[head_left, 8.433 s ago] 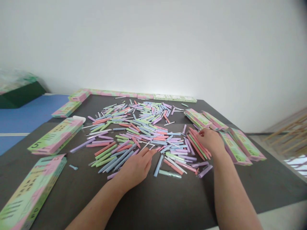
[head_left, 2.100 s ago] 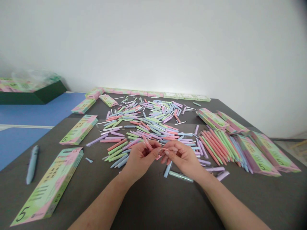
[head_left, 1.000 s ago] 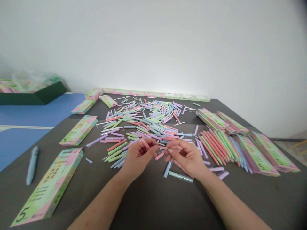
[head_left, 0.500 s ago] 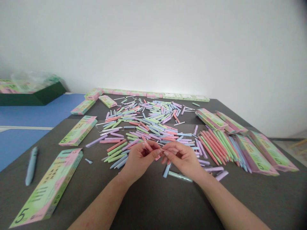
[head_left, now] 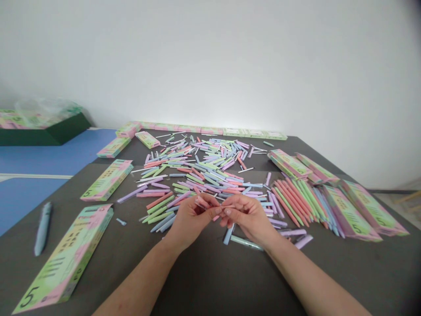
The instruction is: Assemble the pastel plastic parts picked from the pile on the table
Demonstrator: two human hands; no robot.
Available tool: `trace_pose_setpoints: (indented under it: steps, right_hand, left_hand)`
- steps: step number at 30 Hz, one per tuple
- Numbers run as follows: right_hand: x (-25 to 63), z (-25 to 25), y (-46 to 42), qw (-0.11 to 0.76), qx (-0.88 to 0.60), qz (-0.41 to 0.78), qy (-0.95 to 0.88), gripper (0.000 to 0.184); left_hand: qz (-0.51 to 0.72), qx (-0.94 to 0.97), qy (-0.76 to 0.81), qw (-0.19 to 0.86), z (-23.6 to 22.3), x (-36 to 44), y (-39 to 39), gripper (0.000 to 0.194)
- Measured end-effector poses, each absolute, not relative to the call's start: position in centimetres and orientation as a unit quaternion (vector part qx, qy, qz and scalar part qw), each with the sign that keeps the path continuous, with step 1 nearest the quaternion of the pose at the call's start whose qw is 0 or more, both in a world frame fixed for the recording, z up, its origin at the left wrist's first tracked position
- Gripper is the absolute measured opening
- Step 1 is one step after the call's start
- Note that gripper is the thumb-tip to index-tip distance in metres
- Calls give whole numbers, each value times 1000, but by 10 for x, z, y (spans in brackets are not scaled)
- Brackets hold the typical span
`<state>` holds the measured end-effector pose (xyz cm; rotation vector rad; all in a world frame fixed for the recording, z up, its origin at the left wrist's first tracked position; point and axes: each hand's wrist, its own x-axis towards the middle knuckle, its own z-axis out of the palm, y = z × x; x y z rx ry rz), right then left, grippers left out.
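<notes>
My left hand [head_left: 192, 218] is closed around a pink pen part [head_left: 201, 202], whose end sticks up between thumb and forefinger. Fingertip to fingertip with it, my right hand [head_left: 246, 216] pinches a thin pinkish piece [head_left: 228, 206], mostly covered by the fingers. Both hands are above the near edge of a large heap of pastel pen parts [head_left: 200, 175]. Just below my right hand lie a blue pen part [head_left: 227, 235] and a pale green pen part [head_left: 246, 242].
Printed boxes [head_left: 66, 259] stand along the left side, with more boxes [head_left: 353, 213] at right beside a row of sorted pens [head_left: 292, 199]. A lone blue pen [head_left: 43, 228] lies far left. Behind is a green tray [head_left: 62, 128] on a blue surface [head_left: 36, 195].
My right fingers have shifted slightly at the meeting point, and the thin pinkish piece between the hands shows more clearly. The pink part in my left hand has tilted a little.
</notes>
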<state>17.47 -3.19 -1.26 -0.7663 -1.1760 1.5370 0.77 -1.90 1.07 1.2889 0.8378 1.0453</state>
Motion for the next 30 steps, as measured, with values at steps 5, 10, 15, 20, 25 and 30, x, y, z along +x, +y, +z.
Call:
trace_pose_setpoints:
  steps: [5, 10, 15, 20, 25, 30]
  right_hand:
    - [171, -16, -31, 520, -317, 645, -462, 15]
    - [168, -19, -31, 526, -306, 644, -464, 14]
    - [171, -12, -31, 517, -302, 653, -464, 17]
    - [177, 1, -29, 542, -346, 646, -412, 18]
    - [178, -2, -29, 526, -341, 665, -406, 16]
    - [175, -8, -31, 491, -328, 696, -410, 25]
  left_hand:
    - [438, 534, 350, 633, 11, 10, -20, 21]
    - [410, 516, 329, 676, 12, 11, -20, 27]
    - [414, 518, 336, 669, 4, 8, -16, 27]
    - [459, 451, 326, 693, -3, 5, -12, 24]
    - [509, 390, 328, 694, 2, 5, -10, 18]
    - [513, 377, 326, 699, 4, 6, -9, 17]
